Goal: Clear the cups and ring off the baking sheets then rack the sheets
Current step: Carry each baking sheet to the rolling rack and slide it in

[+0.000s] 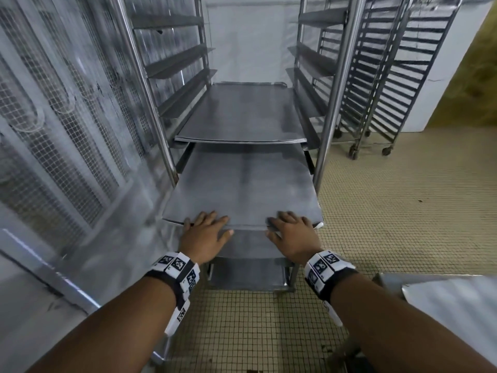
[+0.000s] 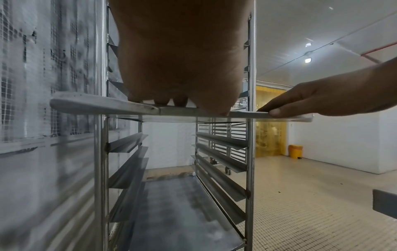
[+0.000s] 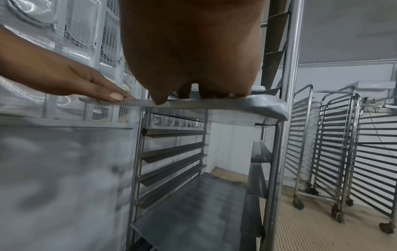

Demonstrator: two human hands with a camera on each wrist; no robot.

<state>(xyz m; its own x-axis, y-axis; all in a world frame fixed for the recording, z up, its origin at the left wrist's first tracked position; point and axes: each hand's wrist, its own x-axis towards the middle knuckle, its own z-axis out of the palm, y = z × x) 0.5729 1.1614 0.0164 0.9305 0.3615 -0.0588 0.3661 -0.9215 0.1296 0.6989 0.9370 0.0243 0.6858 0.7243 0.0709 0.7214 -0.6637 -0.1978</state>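
Observation:
A bare metal baking sheet (image 1: 242, 184) sticks halfway out of the rolling rack (image 1: 142, 90), resting on a pair of side rails. My left hand (image 1: 207, 227) lies flat on its near left edge and my right hand (image 1: 290, 227) on its near right edge, fingers straight on top. In the left wrist view, the right hand (image 2: 322, 96) has its thumb against the sheet's rim (image 2: 107, 105). The right wrist view shows the left hand (image 3: 64, 78) with its thumb on the same rim (image 3: 214, 103). One rail higher, a second sheet (image 1: 242, 114) sits fully in the rack. No cups or ring are in view.
Two more rolling racks (image 1: 390, 76) stand to the right on the tiled floor. A mesh-fronted metal wall (image 1: 53, 130) runs close along the left. A metal surface (image 1: 443, 297) juts in at lower right. The rack's bottom shelf (image 1: 250, 273) lies below my hands.

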